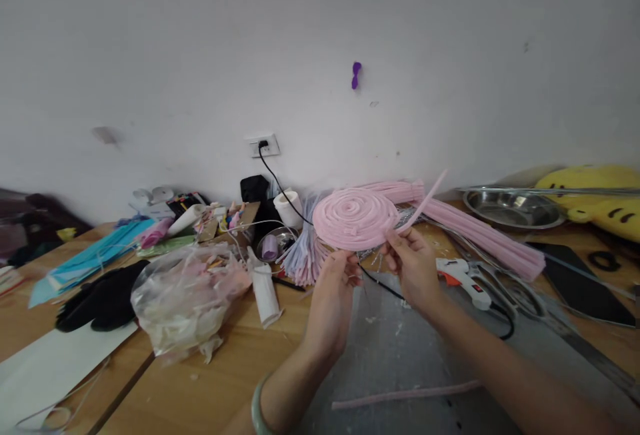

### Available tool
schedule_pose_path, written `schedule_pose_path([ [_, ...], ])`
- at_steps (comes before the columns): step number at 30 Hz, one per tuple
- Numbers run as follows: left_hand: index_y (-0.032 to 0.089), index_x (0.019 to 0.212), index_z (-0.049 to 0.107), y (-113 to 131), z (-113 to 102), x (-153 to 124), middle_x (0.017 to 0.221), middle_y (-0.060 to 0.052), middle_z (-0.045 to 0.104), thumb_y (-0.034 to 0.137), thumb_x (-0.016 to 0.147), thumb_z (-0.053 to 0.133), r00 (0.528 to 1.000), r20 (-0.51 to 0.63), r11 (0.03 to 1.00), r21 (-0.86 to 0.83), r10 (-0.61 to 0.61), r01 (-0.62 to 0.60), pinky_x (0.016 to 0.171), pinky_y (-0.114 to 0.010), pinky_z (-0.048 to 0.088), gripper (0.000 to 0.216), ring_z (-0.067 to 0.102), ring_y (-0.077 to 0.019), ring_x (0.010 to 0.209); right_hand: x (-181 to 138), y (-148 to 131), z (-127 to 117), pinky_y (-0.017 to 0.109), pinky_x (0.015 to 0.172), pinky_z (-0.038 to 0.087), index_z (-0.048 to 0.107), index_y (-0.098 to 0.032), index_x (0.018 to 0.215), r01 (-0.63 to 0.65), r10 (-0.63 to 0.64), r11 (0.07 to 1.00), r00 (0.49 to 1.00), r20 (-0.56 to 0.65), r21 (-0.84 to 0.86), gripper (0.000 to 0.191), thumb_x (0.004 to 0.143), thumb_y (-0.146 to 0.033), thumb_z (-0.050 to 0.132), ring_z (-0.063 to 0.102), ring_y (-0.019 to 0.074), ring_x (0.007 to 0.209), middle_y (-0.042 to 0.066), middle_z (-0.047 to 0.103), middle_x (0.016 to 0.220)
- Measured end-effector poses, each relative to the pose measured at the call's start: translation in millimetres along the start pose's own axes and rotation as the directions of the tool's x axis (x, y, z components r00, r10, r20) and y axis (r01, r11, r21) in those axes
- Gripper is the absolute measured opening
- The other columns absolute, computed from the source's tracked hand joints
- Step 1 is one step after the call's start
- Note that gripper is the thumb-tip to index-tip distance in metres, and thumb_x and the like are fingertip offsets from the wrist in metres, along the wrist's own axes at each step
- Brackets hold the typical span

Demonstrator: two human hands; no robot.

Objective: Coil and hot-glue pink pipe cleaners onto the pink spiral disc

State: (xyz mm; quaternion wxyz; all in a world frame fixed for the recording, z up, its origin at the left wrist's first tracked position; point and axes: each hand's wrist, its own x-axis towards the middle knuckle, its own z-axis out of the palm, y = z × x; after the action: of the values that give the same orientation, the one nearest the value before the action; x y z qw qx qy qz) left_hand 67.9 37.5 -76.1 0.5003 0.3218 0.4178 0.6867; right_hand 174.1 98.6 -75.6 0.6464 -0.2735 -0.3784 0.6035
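A flat spiral disc of pink pipe cleaners (353, 216) is held up above the work mat, tilted toward me. My left hand (336, 282) pinches its lower edge, fingers closed. At its right edge my right hand (410, 258) grips the rim, where a loose pipe cleaner end (430, 198) sticks up and to the right. A single pink pipe cleaner (400, 396) lies on the grey mat (380, 348) below my hands, its right end hidden by my right forearm.
Right of my hands are a white glue gun (467, 282), scissors (520, 295), pink pipe cleaner bundles (485, 238), a metal bowl (515, 212) and a black phone (590, 282). On the left are a plastic bag (185, 295) and black gloves (105, 298). A black cord (280, 185) runs from the wall socket.
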Motion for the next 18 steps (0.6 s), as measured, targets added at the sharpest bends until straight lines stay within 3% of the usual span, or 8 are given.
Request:
schedule_pose_path([
  [8,0.015,0.076,0.060,9.4,0.0,3.6,0.070,0.001,0.060,0.045,0.059,0.081,0.977,-0.001,0.959,-0.191,-0.211,0.207,0.060,-0.023,0.040,0.040,0.053,-0.0104,0.062,-3.9,6.2,-2.9,0.015,0.029,0.026,0.052,-0.019,0.064,0.001,-0.001,1.000,1.000,0.030,-0.005,0.036,0.062,-0.042,0.080,0.039,0.0029,0.029,-0.006,0.060,0.048],
  [18,0.016,0.072,0.060,3.6,-2.5,9.2,0.066,0.002,0.060,0.037,0.064,0.081,0.979,0.029,0.951,-0.231,-0.203,0.204,0.060,-0.022,0.040,0.031,0.052,-0.0088,0.060,-3.1,5.7,-4.0,0.015,0.028,0.028,0.053,-0.019,0.066,0.014,-0.013,1.000,0.999,0.039,-0.013,0.035,0.063,-0.042,0.079,0.041,0.0038,0.029,-0.005,0.060,0.048],
])
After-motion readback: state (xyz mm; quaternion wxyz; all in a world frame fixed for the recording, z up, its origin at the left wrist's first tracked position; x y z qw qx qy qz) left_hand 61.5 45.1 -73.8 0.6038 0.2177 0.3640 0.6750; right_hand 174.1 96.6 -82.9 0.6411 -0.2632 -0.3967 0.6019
